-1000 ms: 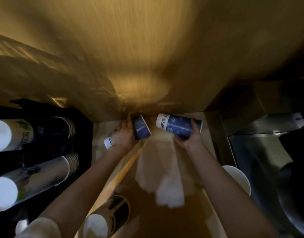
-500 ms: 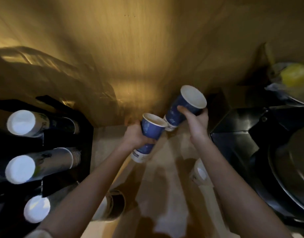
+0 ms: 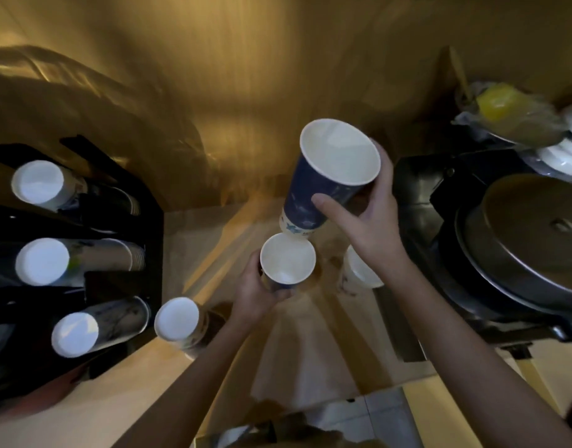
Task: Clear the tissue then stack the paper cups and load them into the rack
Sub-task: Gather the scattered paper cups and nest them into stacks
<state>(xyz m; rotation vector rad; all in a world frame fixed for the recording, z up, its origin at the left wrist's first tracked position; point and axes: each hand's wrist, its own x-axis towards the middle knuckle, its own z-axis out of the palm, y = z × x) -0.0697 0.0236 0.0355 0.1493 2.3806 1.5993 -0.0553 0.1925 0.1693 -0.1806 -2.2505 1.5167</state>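
Cups are the matter in hand, two blue paper ones held above the pale wooden counter (image 3: 94,412). Nearest, at about 6 o'clock from the middle of the view, the left hand (image 3: 257,291) is wrapped around a small blue cup (image 3: 287,263), fingers clamped on its wall, its white mouth facing up. Just above it, toward 1 o'clock, the right hand (image 3: 371,218) grips a taller blue cup (image 3: 326,176), thumb across its front and fingers behind; this cup tilts with its mouth up and to the right, and its base hangs at the rim of the small cup, touching or nearly so. At 3 o'clock from the small cup a white cup (image 3: 359,270) stands on the counter, partly hidden behind the right wrist. At 8 o'clock another cup stack (image 3: 181,321) lies on the counter just beside the black rack (image 3: 116,279). Farther out at 9 o'clock, that rack holds three rows of stacked cups (image 3: 42,260), white bases toward the camera. At 3 o'clock sits a dark machine with a round metal lid (image 3: 536,234), and beyond it at 2 o'clock a yellow item in clear plastic (image 3: 501,101)
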